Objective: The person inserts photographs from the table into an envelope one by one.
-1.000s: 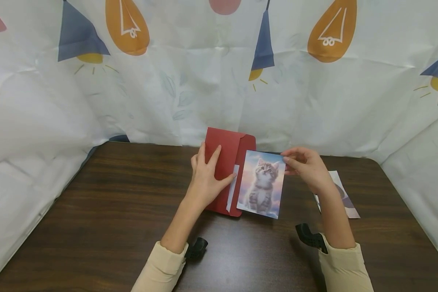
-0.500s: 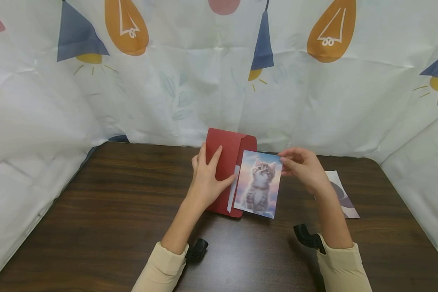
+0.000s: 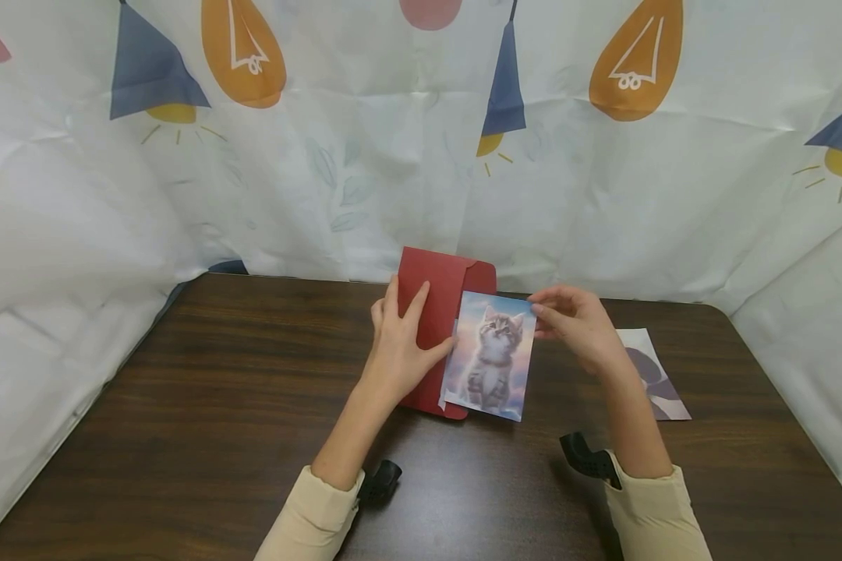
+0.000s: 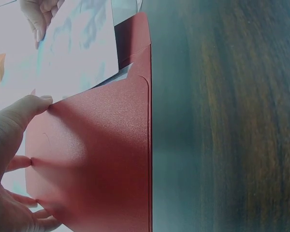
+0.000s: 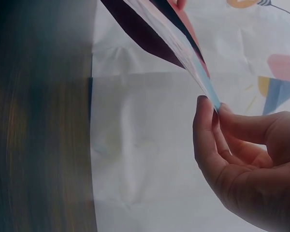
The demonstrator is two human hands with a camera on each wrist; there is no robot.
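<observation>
A red envelope [image 3: 431, 269] lies on the dark table with its flap opened to the right. My left hand [image 3: 400, 351] presses on it, fingers spread and fairly straight; the thumb tip rests at the envelope's mouth. Between thumb and fingers, my right hand [image 3: 575, 323] pinches the upper right corner of a kitten picture card [image 3: 493, 354]. The card's left edge overlaps the mouth and flap in the head view. In the left wrist view the card [image 4: 82, 53] slants over the mouth, close by the left thumb. A sliver of white paper [image 4: 121, 75] shows inside the mouth.
A second card with a purple and white print [image 3: 656, 382] lies on the table [image 3: 182, 405] behind my right forearm. A white curtain [image 3: 407, 179] printed with lamps and bulbs hangs along the table's back edge. Black wrist cameras [image 3: 379, 479] protrude from both sleeves.
My right hand has moved the kitten card left, so it covers more of the flap and most of the white paper strip. The left hand and the envelope have hardly moved.
</observation>
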